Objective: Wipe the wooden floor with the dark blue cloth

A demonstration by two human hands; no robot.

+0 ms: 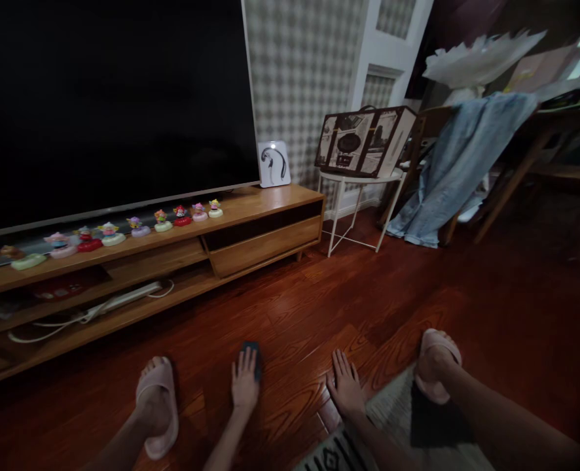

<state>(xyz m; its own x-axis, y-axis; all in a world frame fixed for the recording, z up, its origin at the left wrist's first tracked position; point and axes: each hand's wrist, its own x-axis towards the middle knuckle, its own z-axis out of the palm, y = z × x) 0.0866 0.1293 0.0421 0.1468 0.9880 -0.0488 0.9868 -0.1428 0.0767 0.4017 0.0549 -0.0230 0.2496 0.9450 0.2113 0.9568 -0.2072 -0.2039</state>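
Note:
My left hand [245,383] lies palm down on a small dark blue object [252,347] on the floor. Its fingers are stretched out across the top, and most of the object is hidden beneath them; whether it is a cloth or a block I cannot tell. To the right, my right hand [346,386] rests flat on the reddish wooden floor [290,327], fingers extended, holding nothing. A patterned rug [388,412] lies under and beside my right forearm.
My slippered feet flank the hands, one slipper [172,418] left, another [430,386] right. Ahead stands a low wooden TV cabinet [265,255] with several small figurines [162,219] and a white box [274,163]. A suitcase-style box [363,140] sits on a white side table [336,216]; jeans [467,144] hang nearby.

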